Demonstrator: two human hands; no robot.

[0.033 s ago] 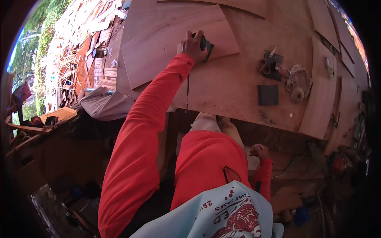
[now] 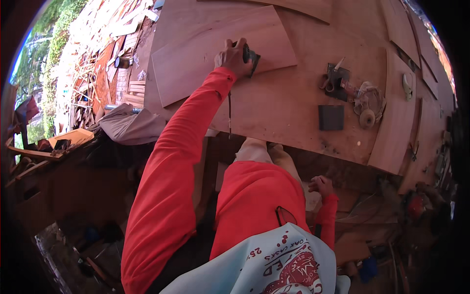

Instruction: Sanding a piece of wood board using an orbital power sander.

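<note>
My left hand (image 2: 230,58) is closed over a dark hand-held sander (image 2: 251,61). The sander's flat base is on a pale wooden board (image 2: 186,68), near its right part. A thin dark cord (image 2: 229,115) runs from beneath my wrist toward the table's near edge. The board lies at a slant on a large wooden worktable (image 2: 274,112). My right hand (image 2: 321,185) hangs low beside my body, below the table edge, with loosely bent fingers somewhat apart and nothing visible in it.
To the right on the table are a dark square pad (image 2: 331,117), a dark sheet (image 2: 338,76) with small items, and a crumpled see-through bag (image 2: 369,100) beside a round disc. Long planks (image 2: 389,117) line the right side. Scrap wood (image 2: 93,73) is heaped at far left.
My left hand and the sander have shifted slightly left along the board. The fingers of my right hand have loosened a little.
</note>
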